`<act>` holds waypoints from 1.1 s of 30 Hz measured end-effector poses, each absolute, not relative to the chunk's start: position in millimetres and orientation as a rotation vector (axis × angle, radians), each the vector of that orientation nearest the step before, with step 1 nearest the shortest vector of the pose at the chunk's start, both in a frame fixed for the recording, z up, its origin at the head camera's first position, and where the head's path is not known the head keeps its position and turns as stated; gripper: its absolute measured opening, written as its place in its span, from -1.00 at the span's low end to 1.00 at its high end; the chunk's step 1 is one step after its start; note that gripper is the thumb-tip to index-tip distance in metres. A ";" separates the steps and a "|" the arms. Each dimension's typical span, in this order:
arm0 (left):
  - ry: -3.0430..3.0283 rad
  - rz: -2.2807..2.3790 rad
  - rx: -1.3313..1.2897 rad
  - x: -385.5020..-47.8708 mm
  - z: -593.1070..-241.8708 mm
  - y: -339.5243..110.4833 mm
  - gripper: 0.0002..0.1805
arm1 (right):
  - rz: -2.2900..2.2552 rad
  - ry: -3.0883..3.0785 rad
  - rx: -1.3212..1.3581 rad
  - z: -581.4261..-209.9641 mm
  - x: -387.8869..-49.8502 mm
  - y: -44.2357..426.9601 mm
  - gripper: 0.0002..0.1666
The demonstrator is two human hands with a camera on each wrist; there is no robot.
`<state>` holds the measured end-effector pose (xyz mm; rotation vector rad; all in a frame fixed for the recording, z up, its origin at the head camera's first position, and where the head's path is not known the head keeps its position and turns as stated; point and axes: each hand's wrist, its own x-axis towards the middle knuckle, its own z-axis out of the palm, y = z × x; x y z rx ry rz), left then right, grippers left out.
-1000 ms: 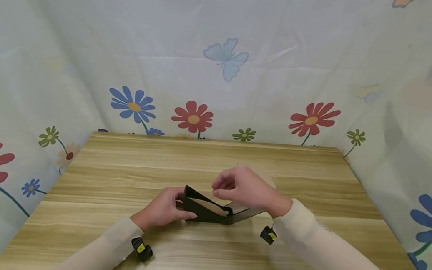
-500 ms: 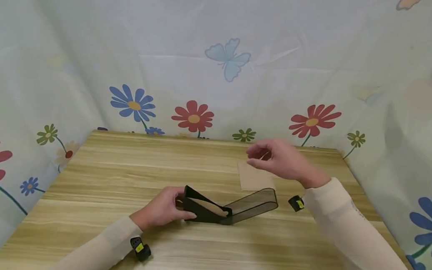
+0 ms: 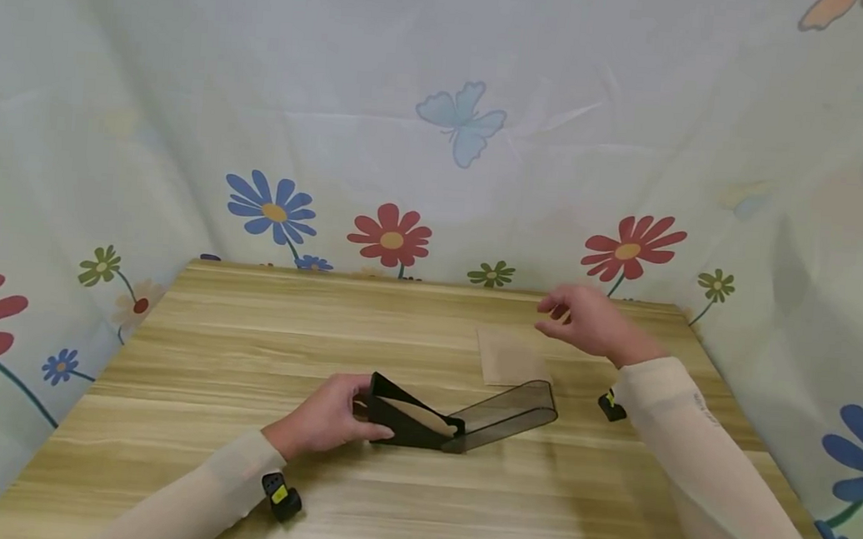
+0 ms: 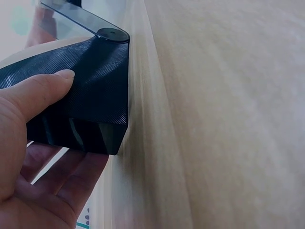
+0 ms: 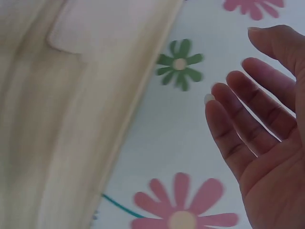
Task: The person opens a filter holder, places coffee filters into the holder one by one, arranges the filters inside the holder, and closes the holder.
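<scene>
A black wedge-shaped box (image 3: pixel 409 428) lies on the table, its clear smoky lid (image 3: pixel 507 413) swung out to the right. Inside the box stands something flat and tan (image 3: pixel 421 416). The left hand (image 3: pixel 327 417) grips the box's left end; in the left wrist view the thumb lies on the black side (image 4: pixel 95 86) and the fingers are beneath it. Beyond the lid, a thin beige square sheet (image 3: pixel 511 360) lies flat. The right hand (image 3: pixel 586 320) hovers above and right of that sheet, its fingers loosely bent and holding nothing; the right wrist view shows its bare palm (image 5: pixel 276 176).
The wood-grain table (image 3: pixel 285 318) reaches back to a pale curtain (image 3: pixel 326 62) printed with flowers and a butterfly. The curtain also hangs along both sides. A small black wrist camera is strapped at each sleeve cuff.
The right hand has moved from above the box and lid to the back right, uncovering the lid and the beige sheet. The left hand and the box have stayed in place.
</scene>
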<state>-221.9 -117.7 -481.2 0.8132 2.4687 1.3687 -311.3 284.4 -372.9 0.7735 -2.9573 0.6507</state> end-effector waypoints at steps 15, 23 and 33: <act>2.462 1.365 0.828 -222.2 -482.7 -117.4 -0.63 | 0.611 -3.051 0.703 -443.0 -329.8 279.2 -0.55; 2.450 1.375 0.808 -221.6 -480.4 -117.8 -0.63 | 0.668 -3.049 0.662 -459.0 -333.8 263.1 -0.53; 2.470 1.343 0.772 -221.9 -476.3 -116.0 -0.63 | 0.738 -3.098 0.512 -465.2 -334.2 258.4 -0.25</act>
